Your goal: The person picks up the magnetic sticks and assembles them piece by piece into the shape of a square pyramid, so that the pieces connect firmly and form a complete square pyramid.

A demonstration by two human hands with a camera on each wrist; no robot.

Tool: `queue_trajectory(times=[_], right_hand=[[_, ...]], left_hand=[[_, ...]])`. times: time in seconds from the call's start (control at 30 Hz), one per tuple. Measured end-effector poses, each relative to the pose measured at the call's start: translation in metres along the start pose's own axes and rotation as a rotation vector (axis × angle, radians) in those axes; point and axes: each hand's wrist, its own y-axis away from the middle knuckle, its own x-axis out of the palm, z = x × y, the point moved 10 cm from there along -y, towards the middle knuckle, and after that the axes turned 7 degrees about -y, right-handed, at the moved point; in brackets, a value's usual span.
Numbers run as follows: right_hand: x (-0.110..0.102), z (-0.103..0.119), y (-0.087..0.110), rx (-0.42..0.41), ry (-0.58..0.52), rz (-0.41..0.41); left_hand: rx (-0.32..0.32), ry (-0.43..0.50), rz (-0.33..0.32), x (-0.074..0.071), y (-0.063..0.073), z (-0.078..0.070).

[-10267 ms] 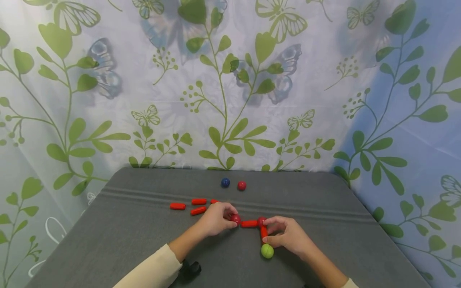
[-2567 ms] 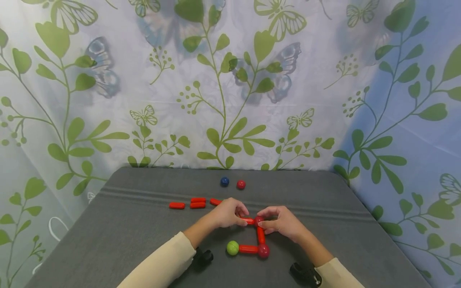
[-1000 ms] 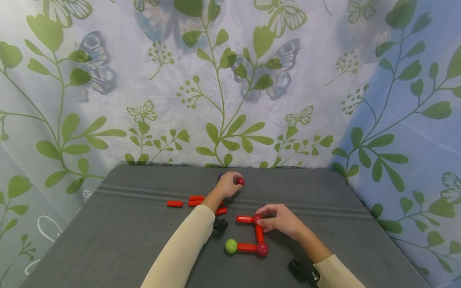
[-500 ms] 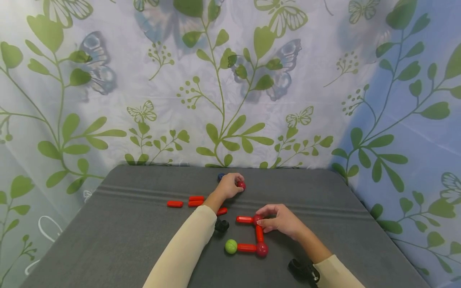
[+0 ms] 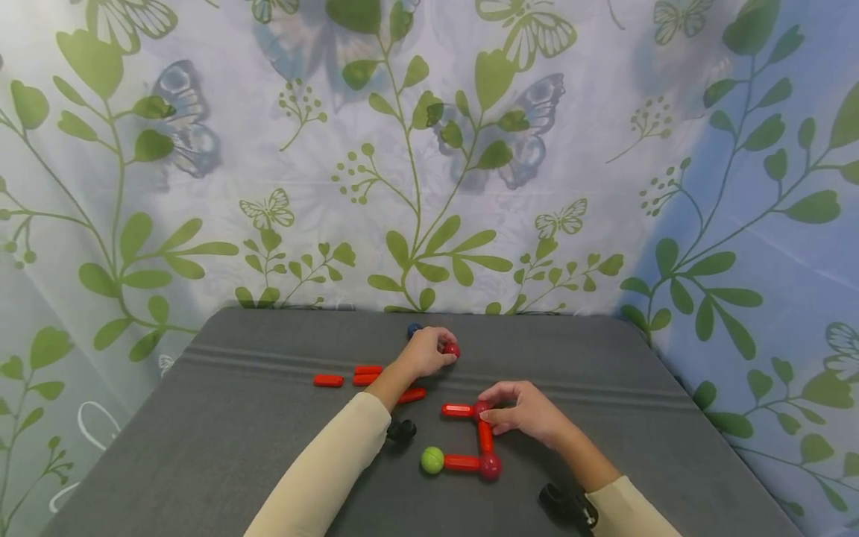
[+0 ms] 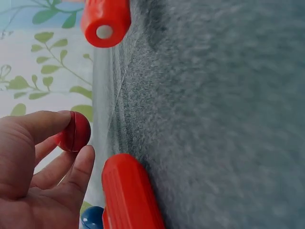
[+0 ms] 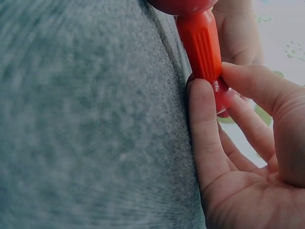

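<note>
My left hand (image 5: 425,352) pinches a red ball (image 5: 452,350) between thumb and fingers near the table's far side; the left wrist view shows the seam round this red ball (image 6: 76,132). Nearer, my right hand (image 5: 526,410) holds the upper corner ball (image 5: 480,409) of a U-shaped ball-and-rod piece between thumb and fingertips. From that corner a red rod (image 5: 458,410) points left, its other end bare. A second red rod (image 5: 485,437) runs down to another red ball (image 5: 490,467). A third red rod (image 5: 461,463) links this to a green ball (image 5: 432,460).
A blue ball (image 5: 413,330) lies behind my left hand. Several loose red rods (image 5: 328,380) lie to the left on the grey table (image 5: 221,440), one rod (image 5: 411,395) close to my left wrist. A patterned curtain (image 5: 429,164) hangs behind the table.
My left hand left the upper rod, reached the far red ball and has drawn it slightly nearer. My right hand stays on the corner ball. Earlier, the piece was turned and gained a rod.
</note>
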Motion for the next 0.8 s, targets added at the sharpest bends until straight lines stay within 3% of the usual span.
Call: queue_trajectory(times=[0.4, 0.8], right_hand=[[0.001, -0.001, 0.0, 0.005, 0.002, -0.005], [0.001, -0.001, 0.0, 0.001, -0.011, -0.006]], left_hand=[[0.083, 0.068, 0.037, -0.003, 0.034, -0.012], [0.108, 0.113, 0.071, -0.002, 0.073, -0.014]])
